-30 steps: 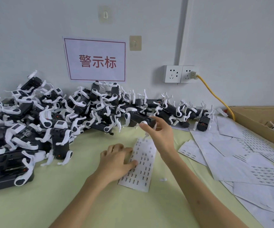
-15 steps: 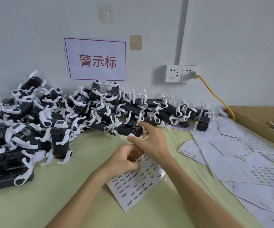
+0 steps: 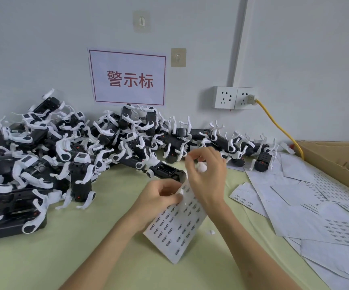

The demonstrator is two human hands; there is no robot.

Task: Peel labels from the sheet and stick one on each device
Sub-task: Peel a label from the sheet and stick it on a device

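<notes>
Nearest to me, the white paper label sheet printed with rows of small black marks (image 3: 175,222) is tilted up from the pale green counter (image 3: 43,258). Its lower corner comes toward me. My left hand (image 3: 159,195) pinches its upper left edge, fingers curled around the paper. Half a second ago I held the sheet in nearly the same way; one second ago it was lying flat under my left fingers.

Just above the sheet is my right hand (image 3: 207,176), thumb and fingers curled together around something small and white. It is blurred, so I cannot tell if it is a peeled label. This hand is now a little higher and more to the right than before.

Just behind the sheet's top edge lies the black device with white curved clips (image 3: 165,170), on its side on the counter. One second ago my right hand held it up; half a second ago it was already down.

To the right, loose white used sheets (image 3: 305,206) overlap on the counter, unchanged. Further back the big heap of black and white devices (image 3: 43,147) lies against the wall, as before.
</notes>
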